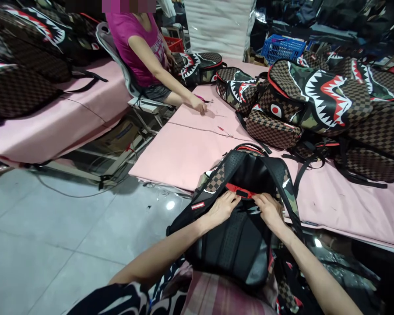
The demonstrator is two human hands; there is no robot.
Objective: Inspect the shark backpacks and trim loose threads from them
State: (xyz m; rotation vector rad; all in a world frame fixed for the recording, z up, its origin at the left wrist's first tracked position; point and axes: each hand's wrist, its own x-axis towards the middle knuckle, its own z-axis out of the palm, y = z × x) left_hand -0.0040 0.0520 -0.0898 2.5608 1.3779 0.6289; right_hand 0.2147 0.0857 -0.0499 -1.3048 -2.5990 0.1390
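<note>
A black backpack (231, 245) with checkered and camouflage sides leans between my lap and the table edge, its padded back and shoulder straps facing me. Its back has an opening that shows a strip of red lining (233, 188) with a small black patch. My left hand (223, 206) pinches the left end of this strip. The right end is between the fingertips of my right hand (269, 212). Thread snips (253, 210) with silvery blades stick out from under my right hand; their handle is hidden.
Several shark-mouth backpacks (328, 98) crowd the right of the pink table (170, 157). A red-tipped tool (225, 131) lies near them. Across the table a person in a magenta shirt (136, 48) sits, one hand near scissors. More backpacks (22, 87) are on the left table.
</note>
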